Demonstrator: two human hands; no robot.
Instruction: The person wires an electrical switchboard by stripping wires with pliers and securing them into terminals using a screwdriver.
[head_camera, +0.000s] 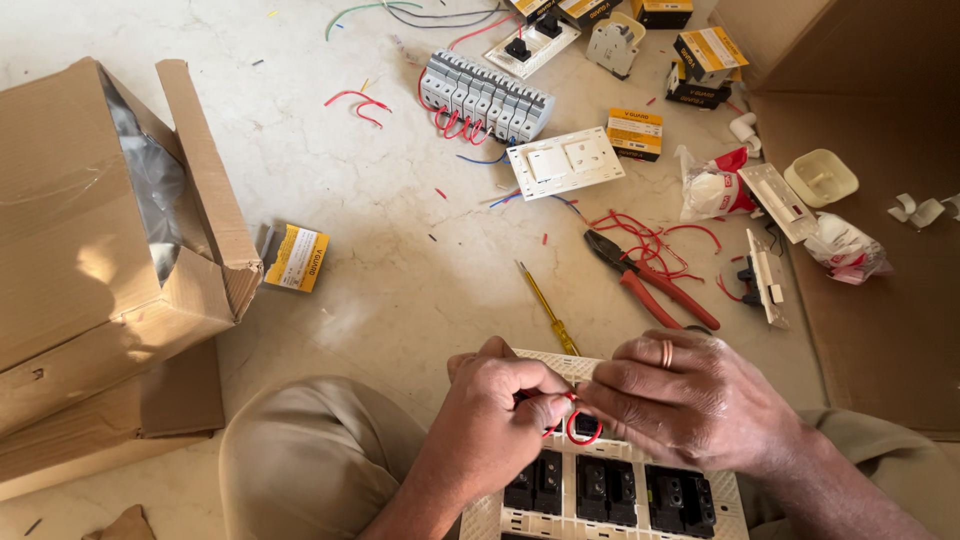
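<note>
A white switch plate (520, 520) with several black switch modules lies face down across my lap. My left hand (495, 415) and my right hand (690, 400) meet above it. Both pinch a short red wire (580, 428) that curls into a loop between the fingertips. A ring sits on a finger of my right hand. Just beyond the plate a yellow-handled screwdriver (545, 305) lies on the pale floor, and red-handled pliers (655, 285) lie to its right.
An open cardboard box (90, 250) stands at the left, with a small yellow carton (297, 258) beside it. A row of circuit breakers (485, 97), a white switch plate (565, 160), small boxes, plastic bags and wire scraps lie farther off. A flat cardboard sheet (880, 300) lies at the right.
</note>
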